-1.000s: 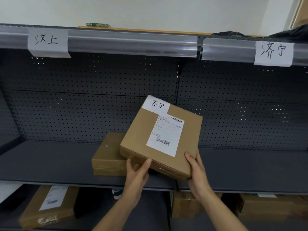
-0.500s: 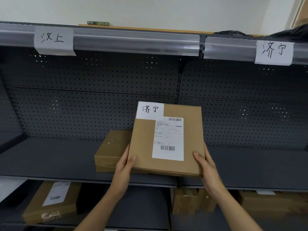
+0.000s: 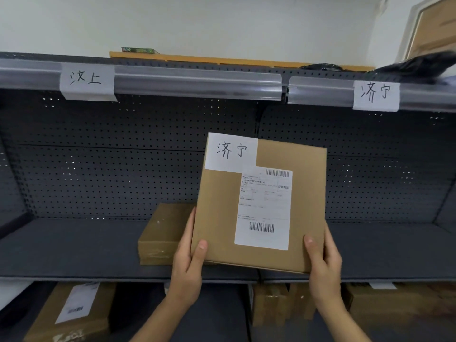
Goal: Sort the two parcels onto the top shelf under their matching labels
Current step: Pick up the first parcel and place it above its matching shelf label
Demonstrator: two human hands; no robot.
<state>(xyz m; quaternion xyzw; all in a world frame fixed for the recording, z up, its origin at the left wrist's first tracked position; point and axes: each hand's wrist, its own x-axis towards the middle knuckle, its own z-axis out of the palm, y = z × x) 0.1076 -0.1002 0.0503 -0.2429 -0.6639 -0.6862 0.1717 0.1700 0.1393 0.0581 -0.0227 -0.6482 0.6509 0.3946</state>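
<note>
A flat brown parcel (image 3: 306, 198) with a white handwritten tag 济宁 and a shipping label is held upright, its face toward me, above the dark shelf (image 3: 74, 245). My left hand (image 3: 188, 265) grips its lower left edge and my right hand (image 3: 322, 265) grips its lower right edge. A second brown parcel (image 3: 162, 233) lies flat on the shelf behind and left of the held one, partly hidden by it. On the rail above, a paper label 汶上 (image 3: 86, 80) hangs at the left and a label 济宁 (image 3: 376, 95) at the right.
A perforated dark back panel (image 3: 111, 156) closes the shelf bay. Below the shelf, more cardboard boxes stand: one with a label at lower left (image 3: 71, 314), others at lower middle (image 3: 274, 304) and lower right (image 3: 399, 307). Black bags (image 3: 419, 65) lie on top at the right.
The held parcel has risen and turned from tilted to upright, facing me. Both hands moved up with it, and the view has tilted upward.
</note>
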